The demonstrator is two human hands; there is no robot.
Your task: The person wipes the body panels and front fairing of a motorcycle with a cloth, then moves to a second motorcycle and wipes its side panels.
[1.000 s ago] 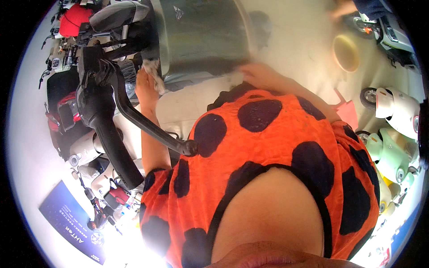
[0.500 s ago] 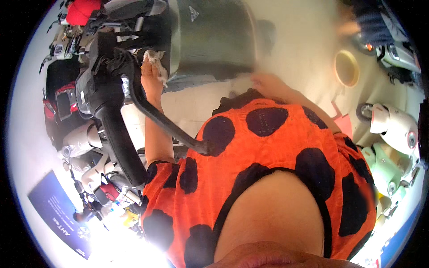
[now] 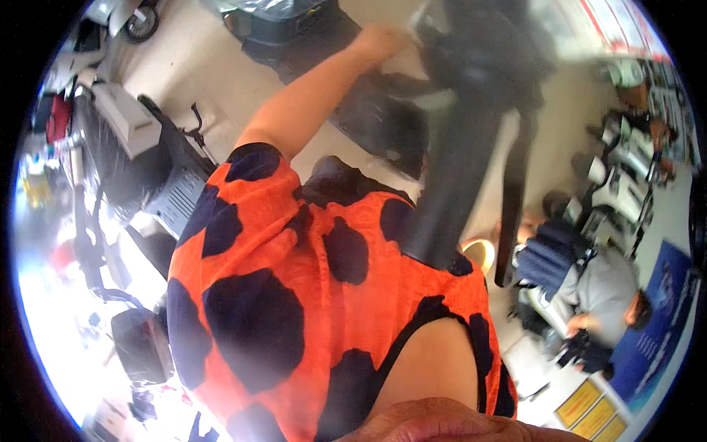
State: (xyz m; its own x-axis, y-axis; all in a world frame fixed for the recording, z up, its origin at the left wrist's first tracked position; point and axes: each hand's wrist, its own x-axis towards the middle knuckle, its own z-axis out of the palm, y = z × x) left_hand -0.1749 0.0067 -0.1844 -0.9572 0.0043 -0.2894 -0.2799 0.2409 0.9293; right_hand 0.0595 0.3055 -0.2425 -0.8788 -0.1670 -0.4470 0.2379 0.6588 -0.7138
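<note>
My left hand [image 3: 381, 43] reaches forward at the top middle, blurred, its fingers closed beside a dark scooter's handlebar stem. A pale smear at the fingertips appears to be the white cloth [image 3: 420, 16]. Close in front of my chest, a black handlebar grip [image 3: 456, 180] runs toward me, with a dark brake lever [image 3: 512, 199] along its right. Under my left forearm lies a glossy black scooter panel [image 3: 387, 121]. My right hand does not show; the handlebar and my orange top with black spots cover that side.
A person [image 3: 604, 287] in grey crouches at right, near a white scooter. A pale yellow basin [image 3: 480, 254] stands on the floor beyond the lever. Parked scooters line both sides, including a grey one [image 3: 177, 195] close at left. A blue banner [image 3: 655, 324] is at far right.
My view has swung round, so the handlebar now stands right of centre instead of left. My left hand has moved off the earlier spot on the scooter. My right hand has left view.
</note>
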